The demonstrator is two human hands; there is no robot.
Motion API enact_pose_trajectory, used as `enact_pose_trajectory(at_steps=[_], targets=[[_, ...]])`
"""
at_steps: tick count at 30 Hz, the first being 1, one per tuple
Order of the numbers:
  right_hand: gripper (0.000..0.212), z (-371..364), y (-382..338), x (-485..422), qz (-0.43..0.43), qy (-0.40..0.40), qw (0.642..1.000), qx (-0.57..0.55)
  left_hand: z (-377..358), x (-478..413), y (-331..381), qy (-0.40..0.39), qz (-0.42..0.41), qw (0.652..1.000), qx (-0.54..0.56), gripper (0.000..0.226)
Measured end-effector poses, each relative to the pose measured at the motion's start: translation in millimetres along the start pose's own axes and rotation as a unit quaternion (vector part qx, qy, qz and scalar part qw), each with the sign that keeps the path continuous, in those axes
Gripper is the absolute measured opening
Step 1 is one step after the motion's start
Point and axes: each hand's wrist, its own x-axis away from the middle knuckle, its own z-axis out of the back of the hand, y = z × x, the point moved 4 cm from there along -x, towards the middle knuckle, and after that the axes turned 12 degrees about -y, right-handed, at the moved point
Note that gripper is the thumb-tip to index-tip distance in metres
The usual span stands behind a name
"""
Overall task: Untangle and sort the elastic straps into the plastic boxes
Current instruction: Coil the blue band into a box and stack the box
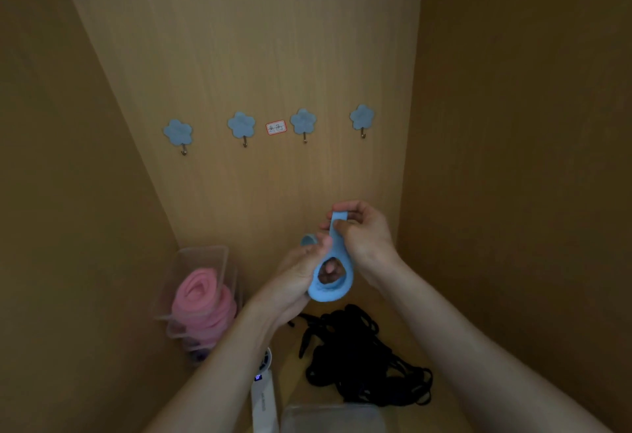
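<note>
Both hands are up over the shelf, mid-scene, working one blue strap. Right hand: fingers curled, thumb and fingers pinching the strap's top end, which folds over above the thumb. Left hand: fingers wrapped round the strap lower down, gripping it; fingertips show through the open loop that hangs at the bottom. A short bit of blue sticks out on the far-left side of the left fingers, can't tell whether it's the same strap. The strap is flat and wide, light blue, held off the shelf and touching nothing but the hands. Directly below it on the shelf sits a tangled pile of thin black straps. To the left, a clear plastic box against the left wall holds coiled pink straps. At the near edge there's a second clear box, partly cut off, with a white device just left of it. On the back wall: a row of four blue flower hooks and a small red-bordered label.
</note>
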Motion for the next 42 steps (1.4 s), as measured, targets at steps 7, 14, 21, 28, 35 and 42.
enact_pose_trajectory(at_steps=[7, 14, 21, 28, 35, 42], targets=[[0.023, 7.9, 2.0, -6.4, 0.04, -0.065, 0.984, 0.161, -10.2, 6.5, 10.4, -0.011, 0.004, 0.997, -0.077, 0.016], [0.053, 53.7, 25.8, 3.9, 0.047, -0.114, 0.98, 0.156, 7.7, 14.6, 4.1, -0.131, 0.138, 0.977, -0.095, 0.037], [0.051, 60.9, 33.0, 29.9, 0.171, -0.08, 0.98, 0.067, 7.7, 17.3, -12.8, -0.213, 0.269, 0.935, -0.096, 0.037], [0.043, 68.5, 49.7, 31.1, 0.12, -0.059, 0.991, -0.021, -5.1, 19.8, -12.6, -0.23, 0.232, 0.941, -0.087, 0.033], [0.061, 65.7, 87.7, 53.0, 0.089, -0.145, 0.97, 0.174, 0.3, 31.8, -8.9, -0.228, 0.222, 0.948, 0.017, 0.03], [0.029, 39.6, 79.7, 68.1, 0.139, -0.226, 0.918, 0.295, -10.1, 43.5, -24.7, -0.248, 0.233, 0.927, 0.158, 0.026]])
